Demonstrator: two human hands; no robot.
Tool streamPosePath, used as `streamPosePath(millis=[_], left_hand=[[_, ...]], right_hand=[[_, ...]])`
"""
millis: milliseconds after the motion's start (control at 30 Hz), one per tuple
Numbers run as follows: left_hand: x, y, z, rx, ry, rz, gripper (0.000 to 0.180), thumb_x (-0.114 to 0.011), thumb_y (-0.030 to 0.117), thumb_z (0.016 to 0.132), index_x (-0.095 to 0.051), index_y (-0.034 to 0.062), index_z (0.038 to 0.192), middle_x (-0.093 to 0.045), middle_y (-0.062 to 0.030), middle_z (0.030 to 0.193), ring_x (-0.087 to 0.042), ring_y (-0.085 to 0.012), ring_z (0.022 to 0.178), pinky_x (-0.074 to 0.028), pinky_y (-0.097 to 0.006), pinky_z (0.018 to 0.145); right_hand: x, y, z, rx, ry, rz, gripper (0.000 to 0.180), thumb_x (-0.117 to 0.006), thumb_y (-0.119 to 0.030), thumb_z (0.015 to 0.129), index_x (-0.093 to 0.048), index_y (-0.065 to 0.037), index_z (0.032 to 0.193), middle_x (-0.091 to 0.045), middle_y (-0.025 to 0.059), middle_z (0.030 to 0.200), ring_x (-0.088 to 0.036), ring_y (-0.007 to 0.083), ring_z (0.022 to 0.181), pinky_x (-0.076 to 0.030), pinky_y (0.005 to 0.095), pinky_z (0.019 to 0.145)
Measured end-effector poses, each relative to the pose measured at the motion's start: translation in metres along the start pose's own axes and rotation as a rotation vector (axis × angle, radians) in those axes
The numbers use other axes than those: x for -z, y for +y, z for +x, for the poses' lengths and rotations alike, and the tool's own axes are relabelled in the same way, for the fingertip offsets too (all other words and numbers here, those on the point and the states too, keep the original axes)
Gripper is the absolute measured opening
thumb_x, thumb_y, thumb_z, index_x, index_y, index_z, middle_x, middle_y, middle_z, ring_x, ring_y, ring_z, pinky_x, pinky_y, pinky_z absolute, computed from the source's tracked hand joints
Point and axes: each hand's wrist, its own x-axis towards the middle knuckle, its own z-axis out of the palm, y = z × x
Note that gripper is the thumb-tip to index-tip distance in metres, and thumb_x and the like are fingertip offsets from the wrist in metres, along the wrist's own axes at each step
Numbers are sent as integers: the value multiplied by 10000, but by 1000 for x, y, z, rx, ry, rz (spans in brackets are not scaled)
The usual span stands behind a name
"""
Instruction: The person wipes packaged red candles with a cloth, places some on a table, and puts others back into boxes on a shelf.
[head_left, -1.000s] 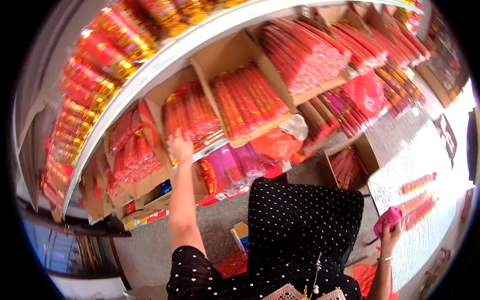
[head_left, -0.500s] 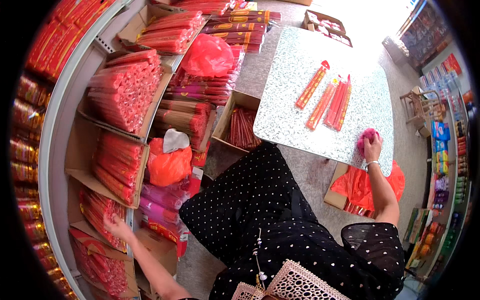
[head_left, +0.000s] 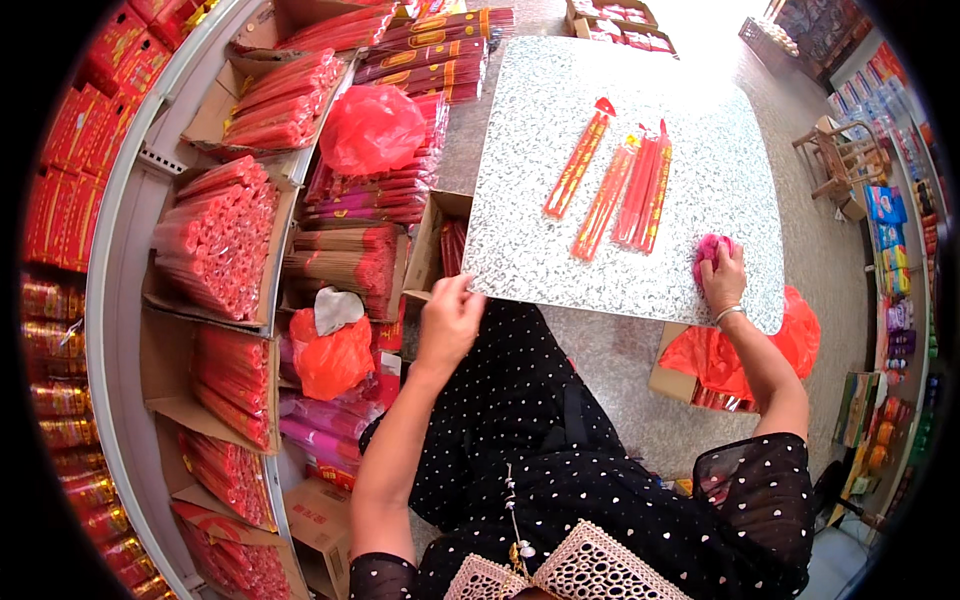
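My right hand (head_left: 723, 282) presses a crumpled pink cloth (head_left: 708, 252) onto the near right part of the speckled white table (head_left: 540, 262). Its fingers are closed round the cloth. At the table's near left corner is my left hand (head_left: 450, 325), fingers curled in; whether anything is inside them is hidden. Between the hands, farther up the tabletop, lie slim clear packs of red sticks with gold print: a left pack (head_left: 577, 165), a middle pack (head_left: 604, 200) and a right pair (head_left: 641, 195), side by side and slanting.
Shelves on the left hold cardboard boxes of red stick bundles (head_left: 215, 240). Incense bundles (head_left: 350, 262) and a red plastic bag (head_left: 372, 130) sit beside them. An open carton (head_left: 425, 245) stands by the table's left edge. Under its right edge lies an orange-red bag (head_left: 795, 335).
My left hand has moved from the shelf of red bundles over to the table's near left corner. My right hand stays on the pink cloth. The view has shifted slightly.
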Motion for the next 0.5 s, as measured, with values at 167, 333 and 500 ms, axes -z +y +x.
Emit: streamPosePath(millis=[167, 333, 500], left_hand=[[-87, 30, 51, -106, -228, 24, 331, -605, 195, 800, -545, -30, 1036, -546, -208, 948, -585, -352, 847, -469, -409, 760], [-145, 47, 76, -37, -269, 263, 395, -647, 254, 768, -514, -17, 1023, -538, -220, 965, -567, -371, 884, -465, -449, 748], [-173, 53, 88, -53, -304, 492, 440, -656, 308, 748, -461, 5, 1001, -517, -224, 980, -561, -389, 907, -460, -460, 767]], right_hand=[[2, 1, -1, 35, 31, 80, 346, -589, -203, 717, -565, -70, 1036, -486, 158, 1016, -535, 352, 883, -477, 435, 700], [-1, 6, -3, 66, 98, 107, 352, -603, -191, 686, -557, -74, 1015, -490, 155, 1033, -539, 349, 895, -484, 426, 679], [1, 7, -3, 73, 127, 156, 351, -608, -196, 682, -568, -87, 1014, -499, 154, 1042, -546, 346, 889, -490, 427, 653]])
